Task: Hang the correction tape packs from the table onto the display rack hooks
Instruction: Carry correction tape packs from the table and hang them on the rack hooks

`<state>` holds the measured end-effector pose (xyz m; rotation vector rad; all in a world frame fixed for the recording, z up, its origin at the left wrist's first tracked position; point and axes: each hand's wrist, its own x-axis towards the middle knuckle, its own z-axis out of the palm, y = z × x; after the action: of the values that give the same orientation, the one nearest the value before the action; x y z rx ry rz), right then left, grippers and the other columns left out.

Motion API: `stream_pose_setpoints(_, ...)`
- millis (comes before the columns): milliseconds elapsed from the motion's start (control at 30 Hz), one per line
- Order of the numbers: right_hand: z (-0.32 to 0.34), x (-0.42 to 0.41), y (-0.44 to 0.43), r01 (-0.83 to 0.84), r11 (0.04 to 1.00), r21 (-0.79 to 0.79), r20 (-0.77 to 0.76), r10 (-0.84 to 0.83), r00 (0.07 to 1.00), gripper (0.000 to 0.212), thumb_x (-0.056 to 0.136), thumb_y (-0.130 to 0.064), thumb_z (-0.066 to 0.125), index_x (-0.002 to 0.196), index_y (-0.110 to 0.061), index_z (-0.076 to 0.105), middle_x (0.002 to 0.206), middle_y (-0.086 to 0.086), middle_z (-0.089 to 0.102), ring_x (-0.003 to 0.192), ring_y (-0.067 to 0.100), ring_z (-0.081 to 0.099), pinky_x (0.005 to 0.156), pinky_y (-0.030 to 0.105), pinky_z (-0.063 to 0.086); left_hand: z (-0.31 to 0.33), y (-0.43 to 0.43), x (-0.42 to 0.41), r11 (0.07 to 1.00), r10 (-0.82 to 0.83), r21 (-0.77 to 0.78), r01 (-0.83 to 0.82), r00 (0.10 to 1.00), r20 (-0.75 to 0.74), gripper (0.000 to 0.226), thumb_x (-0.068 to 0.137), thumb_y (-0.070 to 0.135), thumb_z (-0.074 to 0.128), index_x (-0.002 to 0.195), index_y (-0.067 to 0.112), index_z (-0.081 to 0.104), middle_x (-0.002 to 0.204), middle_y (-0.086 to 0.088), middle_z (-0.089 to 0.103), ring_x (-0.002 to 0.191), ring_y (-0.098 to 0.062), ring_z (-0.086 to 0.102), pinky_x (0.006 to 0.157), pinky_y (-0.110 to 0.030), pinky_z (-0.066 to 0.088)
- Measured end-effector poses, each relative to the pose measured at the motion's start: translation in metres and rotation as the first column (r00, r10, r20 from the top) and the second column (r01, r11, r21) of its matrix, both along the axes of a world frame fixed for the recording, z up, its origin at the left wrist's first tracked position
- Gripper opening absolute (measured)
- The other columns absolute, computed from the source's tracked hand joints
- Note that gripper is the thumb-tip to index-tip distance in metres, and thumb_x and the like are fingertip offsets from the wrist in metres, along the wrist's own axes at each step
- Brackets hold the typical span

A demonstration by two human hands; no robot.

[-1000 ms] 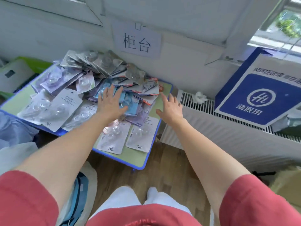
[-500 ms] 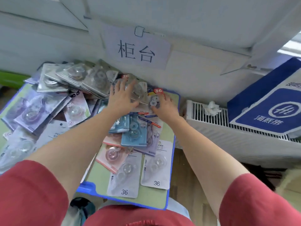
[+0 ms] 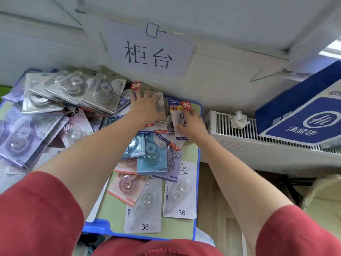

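At the far end of the green-topped, blue-edged bench (image 3: 114,215), both hands are working among a loose heap of carded correction tape packs (image 3: 73,93). I am reading "36" on a round red sticker on the white carded pack (image 3: 174,116) that the right hand (image 3: 191,124) is pinching with curled fingers near the bench's far right corner; "PET" is showing on a yellow badge beside the sticker. The left hand (image 3: 145,106) is lying flat with fingers spread on grey packs just beside it, gripping nothing that I can see, and a second red "36" sticker is peeking out past its fingertips. "CORRECTION TAPE" and "SMOOTH" are running along the strips of the light blue blister packs (image 3: 152,156) under the forearms. Two clear-bubbled white packs (image 3: 181,196) are lying at the near edge, each printed "36". On the wall a white paper sign (image 3: 149,54) is reading "柜台". To the right, a blue cardboard carton (image 3: 302,122) bearing "海底捞" and a ringed "Hi" logo is sitting on a white ribbed radiator (image 3: 258,145), its right side running out of frame. Small print on the purple packs (image 3: 22,137) at the left is blurring beyond reading, and the arms are hiding the middle of the heap.
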<state>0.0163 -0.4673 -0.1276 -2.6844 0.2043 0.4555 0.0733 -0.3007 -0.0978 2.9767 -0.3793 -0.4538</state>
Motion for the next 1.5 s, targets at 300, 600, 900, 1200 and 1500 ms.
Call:
stream_pose_setpoints(300, -0.008, 0.001, 0.004, 0.050, 0.998, 0.027, 0.032, -0.050, 0.998, 0.080, 0.081, -0.050, 0.069, 0.147, -0.026, 0.030, 0.155, 0.006, 0.021, 0.131, 0.036, 0.038, 0.102, 0.049, 0.042, -0.008, -0.013, -0.008, 0.996, 0.057, 0.068, -0.057, 0.998, 0.006, 0.088, 0.083, 0.063, 0.051, 0.149, 0.015, 0.019, 0.158, -0.018, 0.010, 0.142, -0.050, 0.001, 0.116, -0.056, 0.002)
stream_pose_setpoints(600, -0.010, -0.015, -0.013, 0.139, 0.990, 0.008, 0.118, -0.139, 0.983, 0.080, 0.079, -0.050, 0.070, 0.145, -0.024, 0.034, 0.150, 0.008, 0.028, 0.126, 0.037, 0.041, 0.101, 0.050, 0.041, -0.012, -0.026, -0.018, 0.990, 0.143, 0.020, -0.143, 0.990, -0.010, 0.105, 0.080, 0.065, 0.059, 0.151, 0.009, 0.007, 0.159, -0.017, 0.003, 0.144, -0.046, 0.000, 0.117, -0.050, 0.006)
stream_pose_setpoints(900, -0.009, -0.027, -0.018, 0.128, 0.992, 0.012, 0.117, -0.128, 0.985, 0.079, 0.079, -0.048, 0.071, 0.145, -0.024, 0.034, 0.150, 0.007, 0.028, 0.130, 0.035, 0.038, 0.104, 0.050, 0.039, -0.016, -0.022, -0.029, 0.986, 0.149, -0.081, -0.143, 0.987, 0.064, 0.096, 0.079, 0.051, 0.066, 0.146, 0.005, 0.015, 0.157, -0.022, 0.006, 0.144, -0.043, 0.003, 0.118, -0.048, 0.007)
stream_pose_setpoints(1200, -0.005, -0.038, -0.015, 0.142, 0.990, 0.015, 0.131, -0.143, 0.981, 0.077, 0.081, -0.046, 0.070, 0.145, -0.024, 0.033, 0.152, 0.007, 0.027, 0.134, 0.034, 0.034, 0.107, 0.051, 0.036, -0.014, -0.006, -0.041, 0.950, 0.140, -0.296, -0.098, 0.982, 0.125, 0.085, 0.081, 0.049, 0.062, 0.148, 0.013, 0.023, 0.157, -0.019, 0.013, 0.142, -0.039, 0.015, 0.114, -0.046, 0.016)
stream_pose_setpoints(1500, 0.008, -0.053, -0.015, 0.186, 0.982, -0.030, 0.198, -0.176, 0.964, 0.075, 0.082, -0.046, 0.068, 0.145, -0.024, 0.033, 0.153, 0.008, 0.024, 0.132, 0.035, 0.035, 0.104, 0.047, 0.036, -0.005, -0.004, -0.060, 0.919, 0.099, -0.393, -0.016, 0.976, 0.193, 0.084, 0.081, 0.040, 0.068, 0.150, 0.020, 0.025, 0.160, -0.014, -0.003, 0.143, -0.038, 0.010, 0.115, -0.048, 0.019)
